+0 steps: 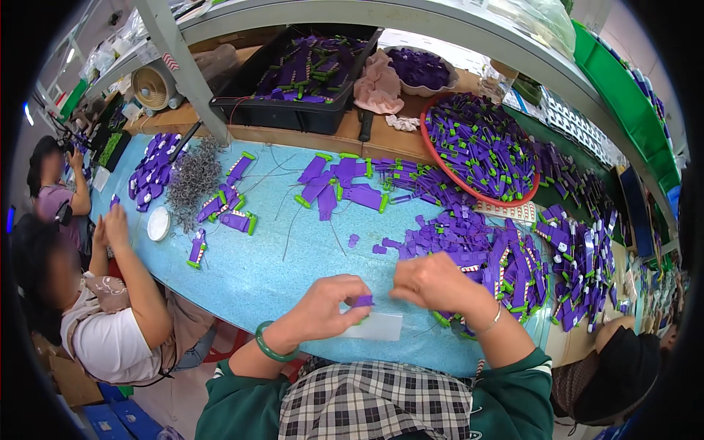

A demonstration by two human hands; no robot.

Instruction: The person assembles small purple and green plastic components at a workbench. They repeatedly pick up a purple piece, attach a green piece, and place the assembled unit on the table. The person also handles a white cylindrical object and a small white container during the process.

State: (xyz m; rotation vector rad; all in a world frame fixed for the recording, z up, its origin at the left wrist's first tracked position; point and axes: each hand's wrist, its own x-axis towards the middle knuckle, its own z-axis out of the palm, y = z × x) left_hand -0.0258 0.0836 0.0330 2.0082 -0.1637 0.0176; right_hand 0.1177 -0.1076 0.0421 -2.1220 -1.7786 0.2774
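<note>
Co-workers at left: two persons sit along the table [271,257]; the nearer, in a white top [121,337], has both hands raised at the table edge.
Purple heap: flat purple parts with white spots [152,170] lie at the far left of the table.
White dish: a round white dish [158,224] stands just beside that heap, toward the near edge.
Wire tangle: a grey mass of small metal parts [194,176] lies right of the heap.
Black bin: a black bin [286,119], on the raised ledge behind, holds purple and green pieces.
Centre group: several purple pieces with green ends [341,180] lie loosely overlapped, thin wires trailing from them.
Left hand: the left hand [319,304], a green bangle [275,346] at its wrist, pinches a small purple part [362,301] between thumb and fingers.
Pale block: a translucent rectangular block [381,327] lies on the table just below the pinched part.
Right hand: the right hand [433,282] is curled, near the left one but apart; its fingertips are blurred, so whether it grips anything cannot be told.
Loose pile: small purple parts [440,235] spread beyond the right hand.
Red basket: a round red basket [506,203] is filled with purple-and-green pieces.
Right heap: more purple pieces [583,264] lie at far right.
</note>
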